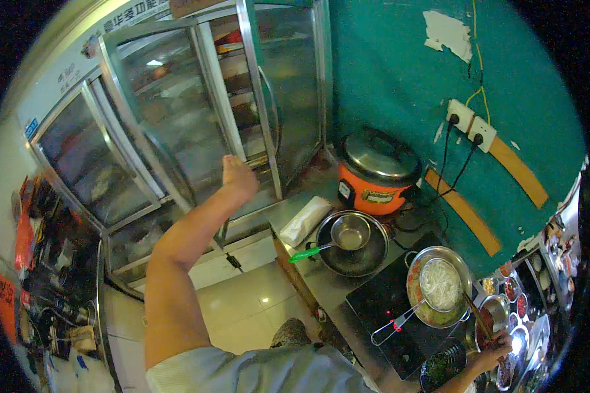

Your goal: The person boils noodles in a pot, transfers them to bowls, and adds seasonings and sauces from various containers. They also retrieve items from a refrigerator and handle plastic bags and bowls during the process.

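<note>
My left hand (239, 178) is raised in front of a glass-door refrigerator, at the lower edge of a metal-framed glass door (177, 93) that stands ajar. Its fingers are blurred, so a grip on the frame cannot be confirmed. At the lower right, my right hand (495, 350) holds a pair of chopsticks (481, 317), their tips by the rim of a steel pot (413, 275). White noodles (441, 285) lie in a wire-handled strainer (398, 323) set in that pot. The pot holds liquid with red bits and stands on a black induction cooktop (373, 299) with lit red digits.
An orange rice cooker (373, 191) stands against the green wall. Before it, a small green-handled strainer (349, 233) rests in a dark pan (351, 265), beside a white wrapped roll (306, 221). A dark basket of greens (442, 366) and several ingredient bowls (511, 289) crowd the right.
</note>
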{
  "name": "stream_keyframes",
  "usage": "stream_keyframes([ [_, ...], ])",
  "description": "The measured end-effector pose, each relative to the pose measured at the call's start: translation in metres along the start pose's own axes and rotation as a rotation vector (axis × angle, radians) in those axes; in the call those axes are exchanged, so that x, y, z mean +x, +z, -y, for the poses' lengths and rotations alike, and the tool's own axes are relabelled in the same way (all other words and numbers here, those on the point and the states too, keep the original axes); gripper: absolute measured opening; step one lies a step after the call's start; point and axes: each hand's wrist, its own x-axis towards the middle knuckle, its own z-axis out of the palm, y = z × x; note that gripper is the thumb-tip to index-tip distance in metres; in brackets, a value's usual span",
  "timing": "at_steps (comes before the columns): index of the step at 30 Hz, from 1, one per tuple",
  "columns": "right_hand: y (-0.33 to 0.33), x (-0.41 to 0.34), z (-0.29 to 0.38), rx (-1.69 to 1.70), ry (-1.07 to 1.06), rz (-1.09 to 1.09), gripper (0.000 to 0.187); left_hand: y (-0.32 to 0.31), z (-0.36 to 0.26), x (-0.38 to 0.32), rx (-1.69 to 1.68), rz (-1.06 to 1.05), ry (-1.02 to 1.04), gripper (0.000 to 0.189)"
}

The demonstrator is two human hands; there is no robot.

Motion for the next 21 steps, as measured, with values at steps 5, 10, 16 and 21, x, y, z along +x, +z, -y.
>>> stream_keyframes([
  [5,-0.009,0.0,0.004,0.266,0.089,-0.181,0.032,-0.034,-0.036,0.096,0.094,-0.558,0.173,0.055],
  [10,-0.029,-0.02,0.021,0.185,0.166,-0.154,0.053,-0.04,-0.009,0.155,0.413,-0.284,0.034,0.074],
  [16,-0.056,-0.05,0.039,0.443,0.208,-0.187,0.061,-0.018,-0.027,0.161,0.398,-0.214,-0.071,0.075],
  [21,-0.046,-0.049,0.042,0.165,0.215,-0.226,0.064,-0.02,-0.085,0.064,-0.549,-0.303,0.376,0.047],
])
